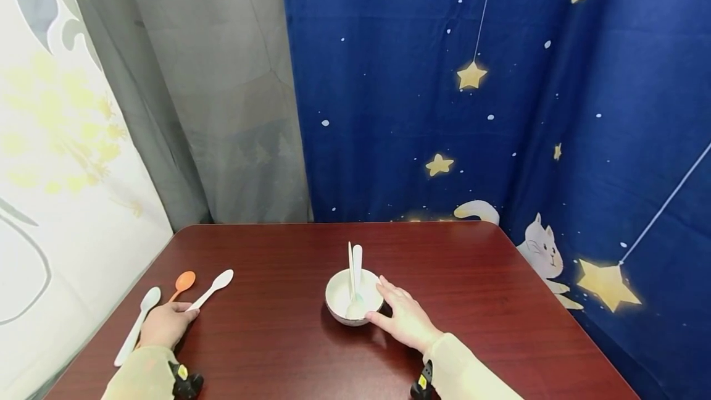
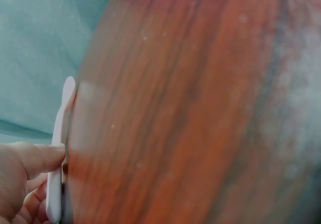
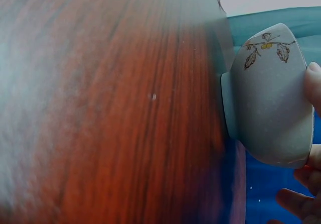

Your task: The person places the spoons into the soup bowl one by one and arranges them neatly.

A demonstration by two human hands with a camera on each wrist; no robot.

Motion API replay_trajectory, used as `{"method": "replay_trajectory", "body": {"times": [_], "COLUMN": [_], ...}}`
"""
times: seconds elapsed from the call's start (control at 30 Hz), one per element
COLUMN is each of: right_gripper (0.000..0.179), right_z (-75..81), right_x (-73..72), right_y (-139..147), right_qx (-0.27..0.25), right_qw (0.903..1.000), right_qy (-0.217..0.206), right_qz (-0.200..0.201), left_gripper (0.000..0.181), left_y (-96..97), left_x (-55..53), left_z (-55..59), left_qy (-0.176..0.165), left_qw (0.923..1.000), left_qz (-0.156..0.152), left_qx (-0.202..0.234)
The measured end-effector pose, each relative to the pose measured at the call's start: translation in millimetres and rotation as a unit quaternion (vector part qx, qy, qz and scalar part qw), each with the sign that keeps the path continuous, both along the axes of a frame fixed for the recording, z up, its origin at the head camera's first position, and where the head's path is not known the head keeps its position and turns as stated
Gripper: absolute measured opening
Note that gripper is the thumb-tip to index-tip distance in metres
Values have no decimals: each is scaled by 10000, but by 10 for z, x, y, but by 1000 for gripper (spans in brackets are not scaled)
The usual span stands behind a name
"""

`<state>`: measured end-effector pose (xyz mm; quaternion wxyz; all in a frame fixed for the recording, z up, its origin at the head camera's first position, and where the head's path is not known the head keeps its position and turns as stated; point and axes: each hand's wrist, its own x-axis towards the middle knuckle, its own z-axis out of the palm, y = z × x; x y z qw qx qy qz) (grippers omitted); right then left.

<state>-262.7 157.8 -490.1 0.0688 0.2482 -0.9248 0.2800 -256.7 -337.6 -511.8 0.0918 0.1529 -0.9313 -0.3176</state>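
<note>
My left hand (image 1: 165,325) pinches the handle of a white spoon (image 1: 216,286) between thumb and fingers at the table's left side; the left wrist view shows this pale spoon (image 2: 59,128) too. Beside that hand lie an orange spoon (image 1: 185,281), partly hidden by it, and a pale greenish-white spoon (image 1: 136,329). Near the middle, a white bowl (image 1: 337,295) stands upright with two light spoons (image 1: 358,259) leaning in it. My right hand (image 1: 408,318) touches the bowl's right rim, fingers fairly straight and spread. In the right wrist view, the bowl (image 3: 271,103) shows a leaf-and-berry pattern.
The dark red-brown table (image 1: 266,350) has rounded far corners. A grey curtain (image 1: 222,110) and a blue star-patterned curtain (image 1: 389,110) hang behind it. White printed fabric (image 1: 72,202) hangs along the left edge.
</note>
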Motion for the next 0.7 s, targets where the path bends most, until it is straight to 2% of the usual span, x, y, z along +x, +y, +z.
{"method": "replay_trajectory", "body": {"times": [0.3, 0.6, 0.7], "right_gripper": [76, 77, 77], "right_z": [3, 8, 3], "right_x": [-8, 0, -3], "right_y": [8, 9, 13], "right_qx": [38, 22, 43], "right_qw": [10000, 9999, 9999], "right_qy": [-33, -103, -119], "right_qz": [-9, -7, -13], "left_gripper": [47, 33, 34], "left_y": [-18, -10, -4], "left_x": [20, -7, 1], "left_z": [26, 16, 16], "left_qy": [-222, -93, -187], "left_qw": [9978, 9974, 9975], "left_qz": [-348, -376, -356], "left_qx": [-510, -611, -577]}}
